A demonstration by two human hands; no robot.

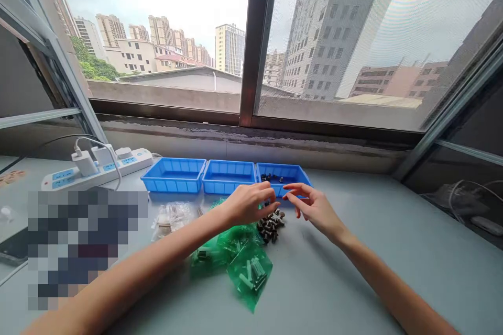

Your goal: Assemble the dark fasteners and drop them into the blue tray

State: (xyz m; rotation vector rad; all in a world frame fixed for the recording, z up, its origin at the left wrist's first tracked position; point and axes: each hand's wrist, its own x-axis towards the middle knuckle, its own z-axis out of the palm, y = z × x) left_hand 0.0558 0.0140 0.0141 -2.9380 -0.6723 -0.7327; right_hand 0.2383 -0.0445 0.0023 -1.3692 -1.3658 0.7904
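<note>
My left hand (pixel 249 203) hangs above a pile of small dark screws (pixel 269 227), its fingers loosely bent and the thumb apart from them. I see nothing held in it. Facing it from the right, my right hand (pixel 314 209) has bent, spread fingers with no object visible between them. Just behind both hands, the right blue bin (pixel 293 171) holds several dark small parts. Below my left hand lie green plastic bags (pixel 238 241); the nearest bag (pixel 251 275) contains pale, rod-shaped pieces. Left of these, partly behind my forearm, are clear bags (pixel 175 214) of whitish parts.
Two more blue bins, the middle one (pixel 229 187) and the left one (pixel 173 185), stand in line with the right bin. A white power strip (pixel 129 164) with plugs and cables lies at the back left. A window rises behind the grey table (pixel 377 220). A blurred patch covers the left side.
</note>
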